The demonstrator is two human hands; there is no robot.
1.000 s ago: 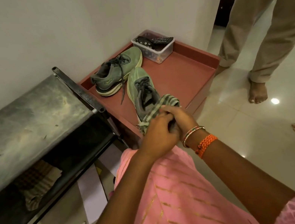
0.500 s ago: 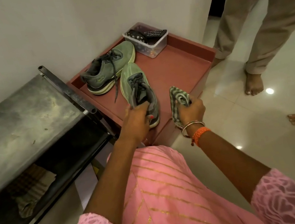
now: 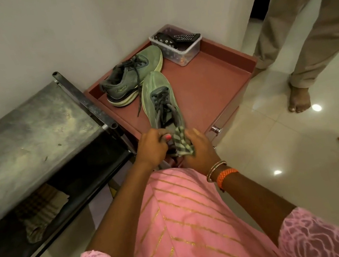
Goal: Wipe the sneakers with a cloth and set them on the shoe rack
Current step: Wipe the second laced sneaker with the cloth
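Left hand (image 3: 152, 146) grips the heel of the near sneaker (image 3: 160, 99) on the red cabinet top (image 3: 208, 83); right hand (image 3: 199, 149) pinches the striped cloth (image 3: 181, 143) against that heel. The other sneaker (image 3: 132, 77) sits just behind, beside the shoe rack (image 3: 29, 135).

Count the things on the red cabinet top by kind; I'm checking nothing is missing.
Green mesh sneakers: 2
Striped green cloth: 1
Clear plastic box: 1
Black remote controls in the box: 2
Total: 6
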